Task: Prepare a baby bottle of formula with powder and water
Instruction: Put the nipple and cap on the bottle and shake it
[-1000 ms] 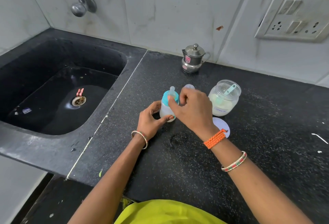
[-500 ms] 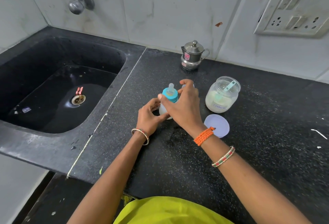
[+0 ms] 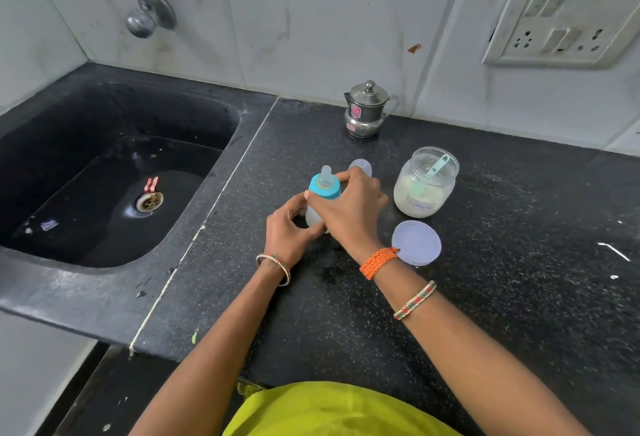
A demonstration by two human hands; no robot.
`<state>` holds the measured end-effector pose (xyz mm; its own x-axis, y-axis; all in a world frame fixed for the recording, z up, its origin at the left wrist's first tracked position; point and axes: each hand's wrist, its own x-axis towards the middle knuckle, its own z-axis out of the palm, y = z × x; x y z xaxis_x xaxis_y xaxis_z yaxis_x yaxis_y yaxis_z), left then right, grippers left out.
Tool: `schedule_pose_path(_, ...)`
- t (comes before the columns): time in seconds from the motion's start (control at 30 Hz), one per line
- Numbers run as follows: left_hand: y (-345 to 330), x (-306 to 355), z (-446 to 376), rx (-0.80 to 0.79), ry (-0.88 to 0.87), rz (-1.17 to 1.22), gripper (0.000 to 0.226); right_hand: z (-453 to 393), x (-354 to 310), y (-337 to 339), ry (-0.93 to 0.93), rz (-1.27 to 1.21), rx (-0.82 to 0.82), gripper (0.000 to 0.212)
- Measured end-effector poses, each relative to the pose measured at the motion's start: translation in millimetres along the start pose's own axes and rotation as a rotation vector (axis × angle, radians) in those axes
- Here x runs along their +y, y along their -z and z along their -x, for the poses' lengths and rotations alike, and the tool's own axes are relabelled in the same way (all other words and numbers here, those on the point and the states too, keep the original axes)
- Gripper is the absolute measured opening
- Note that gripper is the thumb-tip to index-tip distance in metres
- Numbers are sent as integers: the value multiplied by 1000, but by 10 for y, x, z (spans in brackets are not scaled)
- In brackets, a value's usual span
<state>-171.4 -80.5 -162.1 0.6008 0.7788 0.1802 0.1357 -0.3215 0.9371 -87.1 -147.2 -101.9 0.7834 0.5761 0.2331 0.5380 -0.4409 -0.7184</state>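
Black speckled tabletop; sink at 9 o'clock; tap, switchboard on white tiled wall.

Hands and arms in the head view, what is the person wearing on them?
Both forearms are bare, with no sleeves in view. The left hand has a thin metal bangle with small red and green marks at its wrist. The right hand has a woven orange band at the wrist and, farther up the forearm, a cream, red and green beaded bangle.

right: formula jar, lid close | behind: steel pot | front counter open
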Motion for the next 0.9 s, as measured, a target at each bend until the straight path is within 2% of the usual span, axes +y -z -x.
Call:
schedule_pose_path(0.07, 28, 2, -16, -17, 19, 38, 56, 1, -46, -60, -21, -54, -24, 45)
schedule_pose_path(0.13, 91, -1, -52, -44, 54, 87, 52, -57, -60, -36, -37, -137, -120, 46)
schedule_pose_path(0.23, 229, 112, -121, -125, 108, 309, 49, -234, -62, 252, -71, -479, -386, 35)
schedule_pose_path(0.3, 334, 255, -181, -237, 106, 446, 47, -356, -57, 493, -66, -713, -595, 27)
schedule_pose_path(0.37, 392, 419, -235, -401, 102, 536, 58, -470, -68, 654, -22, -831, -761, 33)
schedule_pose_path(0.47, 342, 620, -255, -590, 147, 659, 81, -556, -120, 738, 23, -920, -949, 62)
schedule_pose_path(0.5, 305, 662, -247, -632, 161, 707, 83, -568, -136, 743, 49, -946, -993, 68)
schedule_pose_path(0.57, 231, 701, -204, -688, 189, 824, 78, -580, -157, 754, 88, -1024, -1052, 64)
schedule_pose_path(0.63, 180, 713, -159, -706, 226, 928, 76, -592, -153, 758, 91, -1107, -1096, 57)
schedule_pose_path(0.7, 154, 726, -140, -718, 272, 1025, 82, -587, -158, 770, 45, -1153, -1074, 56)
schedule_pose_path(0.77, 146, 736, -142, -701, 289, 1086, 84, -584, -167, 767, -13, -1180, -978, 56)
schedule_pose_path(0.9, 118, 748, -150, -581, 264, 1068, 86, -554, -226, 725, -27, -1078, -761, 58)
